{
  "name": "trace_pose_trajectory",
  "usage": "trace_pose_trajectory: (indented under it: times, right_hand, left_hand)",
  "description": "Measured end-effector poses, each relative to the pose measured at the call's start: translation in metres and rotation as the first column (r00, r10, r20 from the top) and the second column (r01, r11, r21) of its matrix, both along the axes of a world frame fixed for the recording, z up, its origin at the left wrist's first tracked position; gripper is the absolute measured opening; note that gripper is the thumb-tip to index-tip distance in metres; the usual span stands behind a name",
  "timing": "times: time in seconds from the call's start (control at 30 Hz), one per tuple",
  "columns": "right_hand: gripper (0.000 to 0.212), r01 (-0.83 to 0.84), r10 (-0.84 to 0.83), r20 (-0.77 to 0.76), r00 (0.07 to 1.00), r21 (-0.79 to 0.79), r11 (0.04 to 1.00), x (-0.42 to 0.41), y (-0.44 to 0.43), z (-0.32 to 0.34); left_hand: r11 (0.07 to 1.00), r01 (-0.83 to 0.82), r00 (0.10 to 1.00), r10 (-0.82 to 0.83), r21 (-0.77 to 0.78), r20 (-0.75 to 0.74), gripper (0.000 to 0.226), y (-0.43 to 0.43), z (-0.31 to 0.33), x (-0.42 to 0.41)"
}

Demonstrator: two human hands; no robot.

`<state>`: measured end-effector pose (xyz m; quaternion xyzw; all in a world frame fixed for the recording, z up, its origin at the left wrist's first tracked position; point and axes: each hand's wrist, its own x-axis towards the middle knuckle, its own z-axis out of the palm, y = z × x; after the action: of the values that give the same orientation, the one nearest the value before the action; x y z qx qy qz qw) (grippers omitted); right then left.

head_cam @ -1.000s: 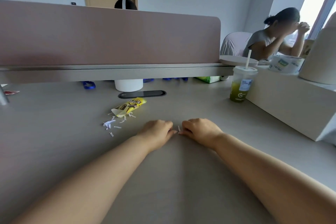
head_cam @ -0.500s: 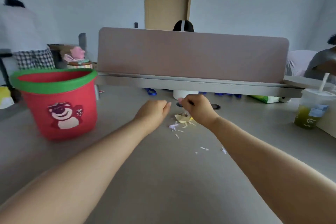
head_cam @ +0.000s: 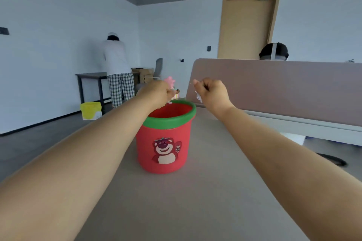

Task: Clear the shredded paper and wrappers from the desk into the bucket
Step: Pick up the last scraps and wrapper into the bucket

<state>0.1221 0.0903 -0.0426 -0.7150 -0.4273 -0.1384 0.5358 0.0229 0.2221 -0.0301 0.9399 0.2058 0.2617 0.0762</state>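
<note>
A red bucket with a green rim and a bear picture stands on the grey desk in the middle of the head view. My left hand hovers over the bucket's far left rim, fingers closed; what it holds is hidden. My right hand is a fist just right of the rim, with white shredded paper sticking out below the fingers. The wrapper and the other scraps are out of view.
A pink-brown desk divider runs along the right behind the bucket. A small pink figure stands beyond my left hand. A person in checked trousers stands at a far table, beside a yellow bin on the floor.
My view swung left, from the paper scraps to the bucket. Both hands rose off the desk and moved left, ending above the bucket's rim, fists still closed.
</note>
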Motion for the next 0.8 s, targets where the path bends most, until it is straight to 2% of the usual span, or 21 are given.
trace_pose_trajectory:
  times: [0.07, 0.17, 0.23, 0.33, 0.4, 0.47, 0.53, 0.63, 0.73, 0.8]
  right_hand:
    - [0.046, -0.009, 0.009, 0.022, 1.0, 0.007, 1.0, -0.001, 0.019, 0.002]
    - [0.044, -0.017, 0.016, 0.034, 0.999, 0.012, 1.0, 0.0, 0.041, 0.004]
    - [0.042, -0.029, 0.028, 0.033, 0.999, 0.02, 0.999, 0.002, 0.051, 0.005]
    - [0.045, -0.029, 0.028, 0.037, 0.999, 0.026, 0.999, 0.001, 0.064, 0.005]
    - [0.047, -0.021, 0.02, 0.052, 0.998, 0.032, 0.999, -0.003, 0.072, 0.004]
    - [0.05, -0.007, 0.007, 0.08, 0.997, 0.003, 1.0, -0.005, 0.076, 0.003]
    - [0.05, -0.009, 0.017, 0.075, 0.997, -0.109, 0.994, -0.006, 0.077, 0.003]
    - [0.046, -0.012, 0.027, 0.04, 0.999, -0.334, 0.943, -0.01, 0.074, 0.003]
    - [0.027, -0.01, 0.037, 0.069, 0.997, -0.348, 0.937, -0.011, 0.074, 0.003]
    - [0.012, -0.058, 0.071, 0.026, 0.997, -0.356, 0.933, -0.013, 0.072, 0.001]
  left_hand:
    - [0.995, 0.017, 0.986, -0.032, -0.096, -0.163, 0.035, 0.005, -0.001, -0.005]
    - [0.973, 0.116, 0.966, -0.157, -0.2, -0.203, 0.036, 0.018, -0.003, -0.01]
    - [0.967, 0.149, 0.969, -0.184, -0.206, -0.162, 0.036, 0.028, -0.007, -0.014]
    - [0.982, 0.144, 0.986, -0.153, -0.12, -0.067, 0.035, 0.037, -0.014, -0.019]
    - [0.995, 0.098, 0.995, -0.098, -0.022, 0.024, 0.044, 0.035, -0.015, -0.021]
    - [0.997, 0.075, 0.995, -0.075, -0.002, 0.058, 0.056, 0.033, -0.016, -0.024]
    - [0.998, 0.056, 0.997, -0.054, -0.019, 0.06, 0.06, 0.034, -0.017, -0.026]
    - [0.997, 0.067, 0.988, -0.062, -0.028, 0.139, 0.045, 0.042, -0.023, -0.032]
    - [0.994, 0.093, 0.969, -0.079, -0.049, 0.233, 0.035, 0.048, -0.028, -0.034]
    - [0.994, 0.095, 0.96, -0.076, -0.06, 0.268, 0.033, 0.046, -0.031, -0.034]
